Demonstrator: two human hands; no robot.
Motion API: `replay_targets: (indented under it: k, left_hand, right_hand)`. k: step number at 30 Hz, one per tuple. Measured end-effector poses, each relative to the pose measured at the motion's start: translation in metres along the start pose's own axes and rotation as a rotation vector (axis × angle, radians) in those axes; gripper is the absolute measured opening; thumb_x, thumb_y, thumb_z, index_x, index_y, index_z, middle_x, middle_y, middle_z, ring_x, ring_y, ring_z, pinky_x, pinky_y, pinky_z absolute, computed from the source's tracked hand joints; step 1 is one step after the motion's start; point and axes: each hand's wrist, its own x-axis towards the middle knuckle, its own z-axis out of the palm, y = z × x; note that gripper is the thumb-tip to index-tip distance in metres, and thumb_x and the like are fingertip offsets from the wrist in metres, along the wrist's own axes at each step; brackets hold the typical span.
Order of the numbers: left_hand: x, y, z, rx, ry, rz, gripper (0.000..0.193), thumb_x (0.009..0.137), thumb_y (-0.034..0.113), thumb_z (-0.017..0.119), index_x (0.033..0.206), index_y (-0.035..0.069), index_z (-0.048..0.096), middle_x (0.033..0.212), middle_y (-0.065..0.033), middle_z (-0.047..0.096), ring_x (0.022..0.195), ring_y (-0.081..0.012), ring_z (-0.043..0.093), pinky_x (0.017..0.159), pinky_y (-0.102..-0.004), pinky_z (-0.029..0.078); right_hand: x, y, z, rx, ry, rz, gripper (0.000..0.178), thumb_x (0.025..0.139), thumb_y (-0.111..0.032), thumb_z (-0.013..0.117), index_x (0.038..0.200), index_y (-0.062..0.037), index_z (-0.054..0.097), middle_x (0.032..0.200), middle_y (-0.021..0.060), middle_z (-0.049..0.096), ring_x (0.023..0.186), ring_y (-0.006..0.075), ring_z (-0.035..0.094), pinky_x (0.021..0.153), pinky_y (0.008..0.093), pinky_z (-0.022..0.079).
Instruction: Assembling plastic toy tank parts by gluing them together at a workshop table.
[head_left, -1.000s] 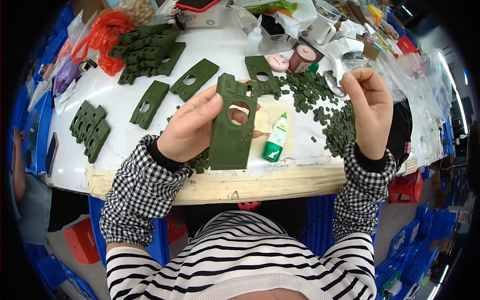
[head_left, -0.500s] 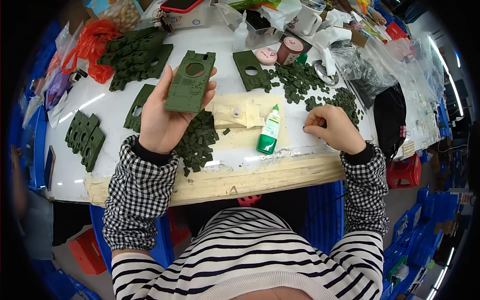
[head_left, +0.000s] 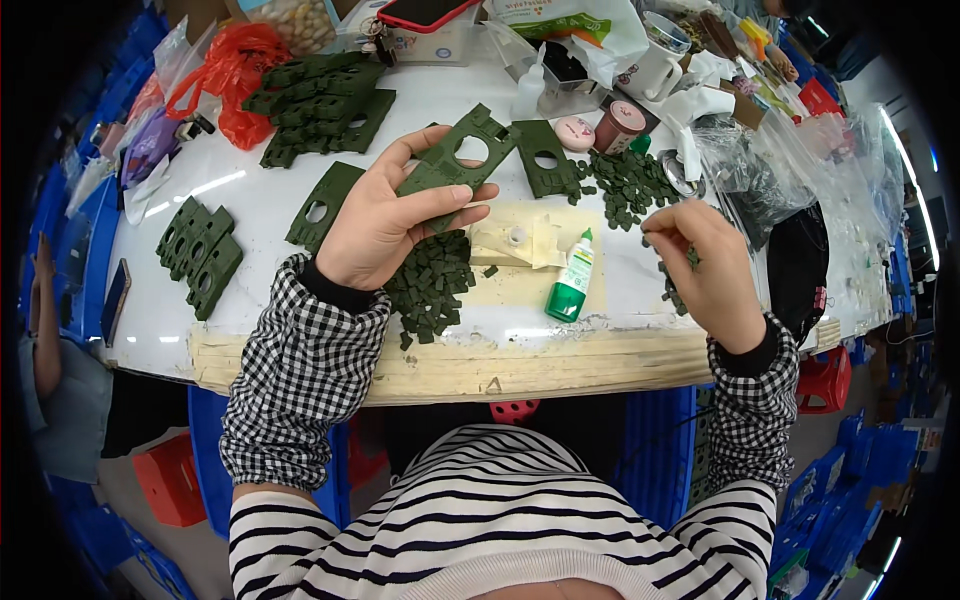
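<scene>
white desk (head_left: 262, 195): left hand (head_left: 370, 220), centre, grips a green plate (head_left: 445, 166) by its lower end, presumably exposing its face, while right hand (head_left: 715, 275), right of centre, is pinched closed, contents unclear.

Free gap between bottle (head_left: 570, 287) and right hand (head_left: 706, 272)

Small print on green-white bottle (head_left: 575, 270), lettering on white bag (head_left: 612, 36)

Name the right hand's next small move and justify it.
Probably bring the right hand toward the green plate: it looks pinched, though whether it grips anything is unclear, and the left hand holds that plate raised, apart from it.
</scene>
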Motion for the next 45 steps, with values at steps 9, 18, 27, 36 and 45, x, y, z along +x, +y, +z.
replay_targets:
  k: [9, 18, 27, 36, 45]
  left_hand:
    - [0.004, 0.008, -0.004, 0.017, -0.054, -0.022, 0.055, 0.091, -0.001, 0.065, 0.140, 0.005, 0.042, 0.127, -0.0145, 0.060, 0.110, -0.0262, 0.067, 0.088, -0.0268, 0.060]
    - [0.001, 0.005, 0.004, 0.071, -0.124, -0.010, 0.070, 0.082, -0.003, 0.075, 0.141, 0.004, 0.038, 0.128, -0.0155, 0.060, 0.110, -0.0261, 0.067, 0.096, -0.0340, 0.055]
    - [0.001, 0.003, 0.006, 0.169, -0.165, -0.058, 0.062, 0.079, -0.008, 0.073, 0.132, 0.001, 0.042, 0.124, -0.0148, 0.062, 0.115, -0.0223, 0.063, 0.099, -0.0390, 0.055]
    - [0.002, 0.005, 0.002, 0.304, -0.242, -0.075, 0.063, 0.078, -0.006, 0.075, 0.132, -0.001, 0.043, 0.118, -0.0150, 0.064, 0.110, -0.0204, 0.065, 0.097, -0.0384, 0.056]
    - [0.002, 0.007, 0.000, 0.279, -0.276, -0.122, 0.064, 0.077, -0.005, 0.075, 0.132, -0.004, 0.043, 0.115, -0.0155, 0.065, 0.108, -0.0223, 0.066, 0.094, -0.0410, 0.058]
  right_hand:
    - [0.061, -0.018, 0.011, 0.411, 0.212, -0.114, 0.012, 0.087, 0.003, 0.068, 0.099, 0.0027, 0.069, 0.088, 0.0092, 0.070, 0.076, 0.0153, 0.068, 0.071, 0.0249, 0.053]
    - [0.052, -0.008, 0.039, 0.821, 0.080, 0.107, 0.011, 0.088, -0.001, 0.071, 0.096, 0.0045, 0.066, 0.098, 0.0079, 0.066, 0.084, 0.0113, 0.064, 0.078, 0.0248, 0.054]
    - [0.049, 0.004, 0.036, 0.987, -0.074, 0.074, 0.011, 0.087, -0.007, 0.072, 0.093, 0.0024, 0.069, 0.118, 0.0104, 0.056, 0.107, 0.0150, 0.057, 0.096, 0.0296, 0.047]
    - [0.047, 0.001, 0.033, 0.814, -0.183, 0.032, 0.010, 0.079, -0.012, 0.076, 0.082, -0.0037, 0.071, 0.102, 0.0041, 0.060, 0.095, 0.0153, 0.055, 0.086, 0.0311, 0.043]
    - [0.045, -0.003, 0.037, 0.771, -0.176, -0.072, 0.009, 0.077, -0.011, 0.076, 0.080, -0.0045, 0.071, 0.097, 0.0044, 0.057, 0.093, 0.0172, 0.055, 0.086, 0.0320, 0.044]
